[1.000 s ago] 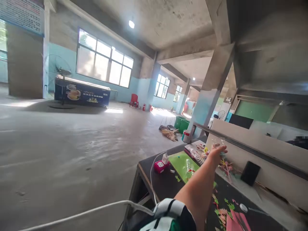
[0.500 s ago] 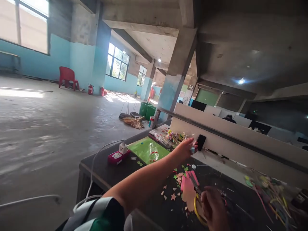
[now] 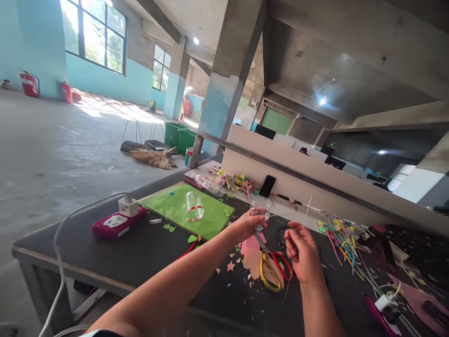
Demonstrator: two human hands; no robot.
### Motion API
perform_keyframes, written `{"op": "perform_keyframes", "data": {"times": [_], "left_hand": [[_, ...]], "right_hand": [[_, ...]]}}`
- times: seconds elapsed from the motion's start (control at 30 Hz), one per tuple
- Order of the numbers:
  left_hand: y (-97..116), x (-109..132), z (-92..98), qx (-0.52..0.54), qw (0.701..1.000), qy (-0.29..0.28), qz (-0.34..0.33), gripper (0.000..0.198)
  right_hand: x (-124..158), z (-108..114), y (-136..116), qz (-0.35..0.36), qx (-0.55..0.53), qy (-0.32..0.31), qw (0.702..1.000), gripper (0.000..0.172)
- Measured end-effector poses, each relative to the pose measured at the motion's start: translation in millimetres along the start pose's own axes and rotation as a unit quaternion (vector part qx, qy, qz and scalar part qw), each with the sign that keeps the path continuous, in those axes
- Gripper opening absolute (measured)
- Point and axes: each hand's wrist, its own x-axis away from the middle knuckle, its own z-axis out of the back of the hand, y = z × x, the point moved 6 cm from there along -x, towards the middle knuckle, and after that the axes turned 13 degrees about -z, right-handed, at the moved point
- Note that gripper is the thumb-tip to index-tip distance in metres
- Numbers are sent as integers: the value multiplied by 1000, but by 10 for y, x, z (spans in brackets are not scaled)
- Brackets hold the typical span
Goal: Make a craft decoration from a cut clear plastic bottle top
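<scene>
My left hand [image 3: 249, 225] is closed around a clear plastic cup [image 3: 260, 207], held above the dark table. To its right, my right hand [image 3: 302, 250] pinches a thin, pale strand [image 3: 308, 210] that sticks up past the fingertips; its exact kind is unclear. Scissors [image 3: 270, 274] with a yellow and a red handle loop lie just below and between the hands. Under them are pink and peach paper pieces [image 3: 254, 262] and small cut stars [image 3: 230, 266]. A stack of clear plastic cups [image 3: 194, 206] lies on its side on a green sheet [image 3: 161, 202].
A magenta power strip [image 3: 117, 225] with a white plug sits at left, its cable crossing the table edge. A phone [image 3: 267, 186] leans against the low partition [image 3: 298, 175]. Colourful bundles of stems [image 3: 342, 241] lie at right, with a second power strip [image 3: 380, 316] nearer me.
My view has turned right. My right hand has risen from beside the scissors, and the thin strand now shows in its fingers. My left hand still holds the plastic cup.
</scene>
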Motion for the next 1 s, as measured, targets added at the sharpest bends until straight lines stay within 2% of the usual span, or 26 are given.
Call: {"op": "perform_keyframes", "data": {"times": [0.1,0.2,0.3,0.37,0.47,0.6,0.7,0.77,0.83,0.9,1.0], "left_hand": [[-106,-2,100,30,999,20,17,53],[-177,26,218,54,997,43,22,49],[-246,71,294,81,994,62,33,42],[-305,100,313,90,992,68,50,40],[-383,127,330,80,992,76,67,40],[-420,125,320,80,993,61,68,43],[-388,117,316,89,993,59,57,43],[-355,118,318,90,993,62,49,43],[-330,126,322,90,992,70,44,42],[-317,140,325,92,992,80,43,41],[-302,156,305,98,991,83,36,41]], "right_hand": [[-81,112,140,-20,10,11,1000,26],[-219,272,409,-70,39,19,997,32],[-454,472,661,-112,125,68,984,41],[-677,590,749,-128,177,112,969,44],[-1117,659,786,-145,209,122,959,47],[-1696,755,792,-140,271,173,937,52],[-1924,800,862,-129,329,194,915,54],[-1935,795,869,-104,367,193,904,50],[-1826,753,811,-65,398,184,896,45],[-1603,675,714,-25,418,172,892,40],[-1106,517,610,9,432,148,890,31]]}}
